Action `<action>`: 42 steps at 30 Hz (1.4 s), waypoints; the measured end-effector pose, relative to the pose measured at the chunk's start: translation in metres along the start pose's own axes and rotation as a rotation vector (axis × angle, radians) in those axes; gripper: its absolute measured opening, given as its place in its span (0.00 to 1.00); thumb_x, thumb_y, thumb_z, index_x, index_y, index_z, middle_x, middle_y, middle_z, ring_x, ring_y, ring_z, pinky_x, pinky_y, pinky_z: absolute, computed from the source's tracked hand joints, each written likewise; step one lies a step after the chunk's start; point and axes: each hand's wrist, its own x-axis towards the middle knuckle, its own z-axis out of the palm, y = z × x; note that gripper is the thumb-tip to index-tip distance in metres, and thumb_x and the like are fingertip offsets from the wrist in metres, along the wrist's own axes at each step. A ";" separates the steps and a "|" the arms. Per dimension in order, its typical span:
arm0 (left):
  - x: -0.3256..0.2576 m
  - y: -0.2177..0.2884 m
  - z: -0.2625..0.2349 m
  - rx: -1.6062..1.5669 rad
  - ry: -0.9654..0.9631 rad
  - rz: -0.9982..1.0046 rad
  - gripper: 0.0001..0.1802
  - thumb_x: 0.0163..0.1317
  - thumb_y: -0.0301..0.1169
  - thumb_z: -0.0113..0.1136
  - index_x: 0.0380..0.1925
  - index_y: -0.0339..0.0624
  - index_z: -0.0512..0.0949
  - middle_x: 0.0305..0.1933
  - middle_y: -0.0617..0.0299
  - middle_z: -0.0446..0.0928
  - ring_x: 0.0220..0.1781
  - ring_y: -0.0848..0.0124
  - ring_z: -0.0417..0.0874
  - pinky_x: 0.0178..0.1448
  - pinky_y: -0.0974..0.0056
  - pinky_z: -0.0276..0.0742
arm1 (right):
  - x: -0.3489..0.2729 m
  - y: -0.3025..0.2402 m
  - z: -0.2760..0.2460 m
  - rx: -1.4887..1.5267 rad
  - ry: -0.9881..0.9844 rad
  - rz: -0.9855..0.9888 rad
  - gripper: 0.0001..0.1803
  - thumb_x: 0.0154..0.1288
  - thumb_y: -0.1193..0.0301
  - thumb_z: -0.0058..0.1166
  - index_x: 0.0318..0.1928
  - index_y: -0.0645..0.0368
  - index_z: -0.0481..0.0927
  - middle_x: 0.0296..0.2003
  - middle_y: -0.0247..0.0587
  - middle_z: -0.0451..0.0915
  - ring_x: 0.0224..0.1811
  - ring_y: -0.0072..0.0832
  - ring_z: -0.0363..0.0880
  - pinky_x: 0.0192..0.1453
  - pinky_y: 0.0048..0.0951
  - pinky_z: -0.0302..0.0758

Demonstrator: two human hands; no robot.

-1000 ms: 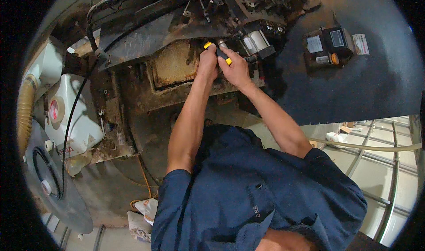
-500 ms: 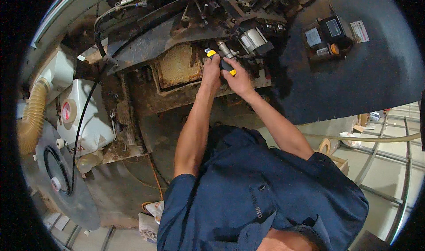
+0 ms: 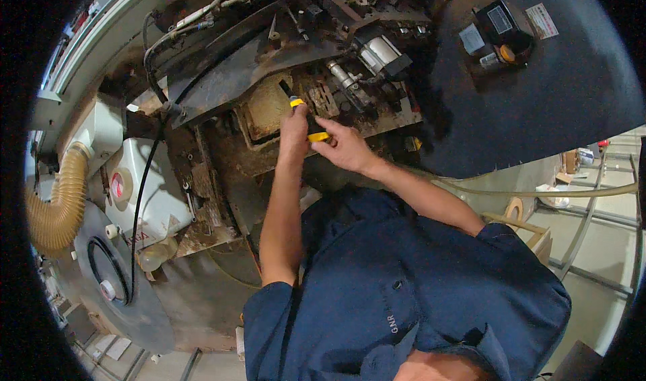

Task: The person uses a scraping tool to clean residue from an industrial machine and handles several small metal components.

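Observation:
My left hand [image 3: 294, 131] is closed round a slim yellow-and-black hand tool [image 3: 297, 102], its dark narrow tip pointing up and away over an oily recessed tray [image 3: 249, 129] in the machine. What kind of tool it is cannot be made out. Close beside it, my right hand [image 3: 348, 150] has its thumb and fingers about the tool's yellow rear end. Beyond the hands lie a silver cylindrical motor [image 3: 382, 54] and a thinner metal cylinder [image 3: 344, 75] on the grimy machine bed.
To the left stand a white plastic tank [image 3: 149, 196] and a ribbed tan hose [image 3: 67, 193]. A black cable [image 3: 147, 179] hangs in front of the tank. A dark curved panel [image 3: 511, 119] with a black box [image 3: 501, 31] fills the right. An open-end wrench [image 3: 189, 199] rests near the tank.
Both hands have moved toward me and slightly left with the tool, away from the metal cylinder. The view has shifted a little.

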 end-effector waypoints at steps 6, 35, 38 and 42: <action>0.010 0.044 -0.013 0.175 -0.052 -0.058 0.14 0.68 0.38 0.50 0.40 0.36 0.73 0.24 0.60 0.75 0.21 0.69 0.77 0.24 0.63 0.75 | -0.014 0.005 0.007 0.172 0.013 -0.042 0.26 0.61 0.69 0.58 0.58 0.67 0.72 0.32 0.37 0.81 0.28 0.18 0.76 0.35 0.23 0.75; -0.036 0.035 0.005 0.112 -0.383 -0.227 0.10 0.67 0.33 0.48 0.40 0.36 0.71 0.21 0.60 0.73 0.17 0.70 0.74 0.22 0.65 0.74 | -0.044 0.024 -0.047 0.095 0.409 0.004 0.12 0.63 0.68 0.57 0.45 0.60 0.82 0.32 0.38 0.83 0.30 0.18 0.77 0.34 0.24 0.73; -0.042 0.023 0.012 0.164 -0.452 -0.197 0.11 0.67 0.33 0.48 0.40 0.36 0.71 0.22 0.60 0.74 0.18 0.70 0.74 0.23 0.65 0.75 | -0.063 0.037 -0.056 0.045 0.458 0.008 0.11 0.63 0.68 0.57 0.43 0.60 0.82 0.33 0.38 0.84 0.30 0.20 0.78 0.33 0.24 0.73; -0.057 0.007 0.018 0.226 -0.475 -0.176 0.11 0.68 0.33 0.47 0.41 0.36 0.70 0.22 0.60 0.73 0.18 0.70 0.74 0.25 0.65 0.75 | -0.085 0.068 -0.067 0.045 0.495 0.081 0.11 0.64 0.67 0.56 0.42 0.60 0.83 0.33 0.40 0.84 0.29 0.24 0.79 0.32 0.26 0.72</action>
